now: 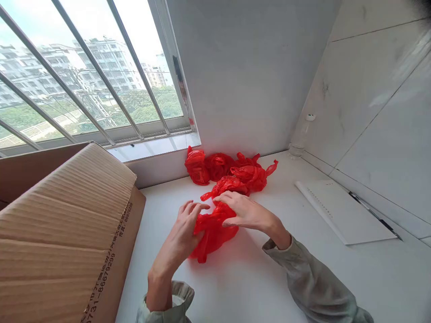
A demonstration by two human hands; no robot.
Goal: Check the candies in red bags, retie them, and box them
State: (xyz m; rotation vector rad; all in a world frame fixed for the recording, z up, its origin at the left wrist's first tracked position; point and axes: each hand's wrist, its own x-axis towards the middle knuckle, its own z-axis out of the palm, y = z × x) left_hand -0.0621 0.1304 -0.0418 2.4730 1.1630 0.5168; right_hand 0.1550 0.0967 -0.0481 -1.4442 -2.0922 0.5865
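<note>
A crumpled red plastic bag lies on the white tabletop between my two hands. My left hand is at its left side, fingers curved and spread away from the thumb, with the thumb against or just over the plastic. From the right, my right hand arches over the bag's upper part, its thumb and fingers apart. Neither hand is closed around the plastic. Just beyond the fingertips sits another bunched red bag. Several more rolled or knotted red bags are heaped against the wall.
An open cardboard box with printed text stands on the left, below a barred window. To the right lie a white notepad and a black pen. A clear bottle with a white cap stands in the back corner.
</note>
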